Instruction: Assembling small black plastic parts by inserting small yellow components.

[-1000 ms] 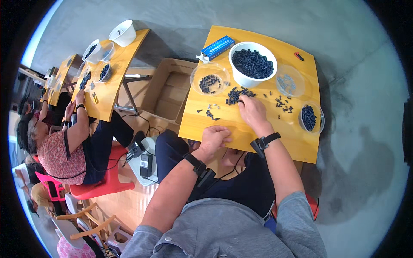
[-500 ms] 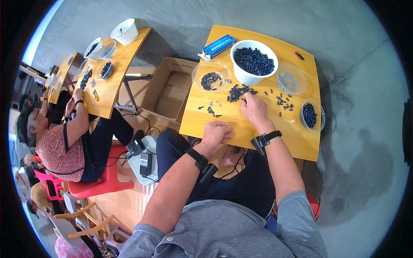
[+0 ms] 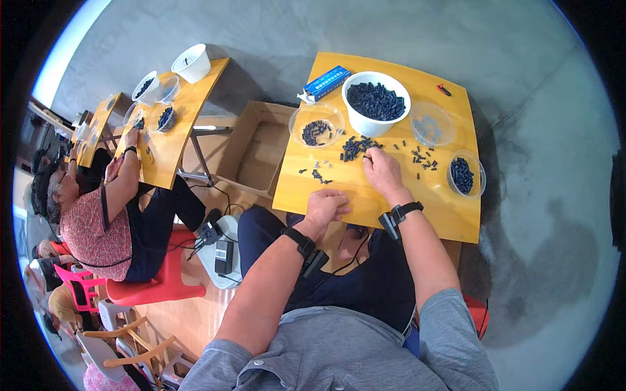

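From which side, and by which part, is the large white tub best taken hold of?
The white tub is probably best gripped two-handed, at opposite sides of its rim, coming from the near side. It stands upright, its round wall flares upward, and many loose black pieces lie inside, so it should be kept level.

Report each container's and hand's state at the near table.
White round plastic tub: open, holding black parts.
Left clear round plastic dish: open, partly filled.
Right clear round plastic dish: open, holding grey parts.
Clear plastic cup: open, well filled.
Blue rectangular cardboard box: flap open.
Right hand: at black pile, grip unclear.
Left hand: curled, contents hidden.
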Demonstrator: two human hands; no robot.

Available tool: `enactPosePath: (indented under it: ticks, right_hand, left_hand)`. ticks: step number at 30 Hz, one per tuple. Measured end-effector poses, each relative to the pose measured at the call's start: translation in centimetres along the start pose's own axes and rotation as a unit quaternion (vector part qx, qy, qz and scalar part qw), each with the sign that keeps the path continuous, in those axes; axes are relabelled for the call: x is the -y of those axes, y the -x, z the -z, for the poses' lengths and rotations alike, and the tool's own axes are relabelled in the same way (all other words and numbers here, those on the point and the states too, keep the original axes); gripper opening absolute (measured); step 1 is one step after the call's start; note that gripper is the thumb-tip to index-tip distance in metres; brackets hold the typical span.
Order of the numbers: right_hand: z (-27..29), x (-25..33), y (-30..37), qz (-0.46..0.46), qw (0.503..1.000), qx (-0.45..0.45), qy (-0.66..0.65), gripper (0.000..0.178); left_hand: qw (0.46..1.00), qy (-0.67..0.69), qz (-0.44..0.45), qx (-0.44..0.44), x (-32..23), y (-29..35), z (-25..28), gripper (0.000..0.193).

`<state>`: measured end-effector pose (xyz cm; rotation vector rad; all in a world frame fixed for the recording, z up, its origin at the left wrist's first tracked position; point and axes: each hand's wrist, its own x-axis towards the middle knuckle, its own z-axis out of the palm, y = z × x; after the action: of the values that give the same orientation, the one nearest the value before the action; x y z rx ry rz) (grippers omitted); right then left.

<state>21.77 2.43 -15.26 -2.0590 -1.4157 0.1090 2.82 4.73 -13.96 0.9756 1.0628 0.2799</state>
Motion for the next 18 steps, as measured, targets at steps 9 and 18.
enactPosePath:
  ticks: [9, 18]
  right_hand:
    - [0.5, -0.2, 1.3, -0.059, 0.98, -0.008, -0.192, 0.01]
    - [4.2, 4.6, 5.0, -0.139, 0.667, 0.133, -0.72, 0.006]
  left_hand:
    - [1.0, 0.013, -0.004, 0.016, 0.2, 0.5, 0.1, 0.023]
    - [0.986, 0.086, -0.146, 0.003, -1.5, 4.0, -1.6, 0.016]
